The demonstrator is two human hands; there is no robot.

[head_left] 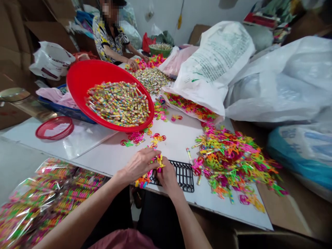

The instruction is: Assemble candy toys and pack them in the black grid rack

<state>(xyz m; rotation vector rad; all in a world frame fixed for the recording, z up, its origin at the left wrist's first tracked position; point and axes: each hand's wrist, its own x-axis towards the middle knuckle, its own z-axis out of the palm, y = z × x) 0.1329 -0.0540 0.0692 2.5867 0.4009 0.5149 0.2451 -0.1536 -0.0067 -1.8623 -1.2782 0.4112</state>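
Over the table's front edge, my left hand [138, 164] and my right hand [168, 176] meet with fingers closed around a small yellow plastic toy [160, 161]; pink parts show beside it. Fingers hide part of the toy. Beneath my hands lies a black plastic rack [185, 175] with long slots. Several bright toy pieces [143, 180] sit at its left end, partly covered by my left hand. To the right spreads a heap of bright plastic bicycle-shaped toys [233, 155], with small patterned tubes mixed in. More toy pieces [157, 139] lie just beyond my hands.
A tilted red basin [83, 77] holds many small wrapped tubes. Behind the heap, a white sack [215, 58] spills toys. A small red basket [55, 133] stands left, above packed bags [46, 197] below the table. Across the table, another person [111, 38] handles pieces.
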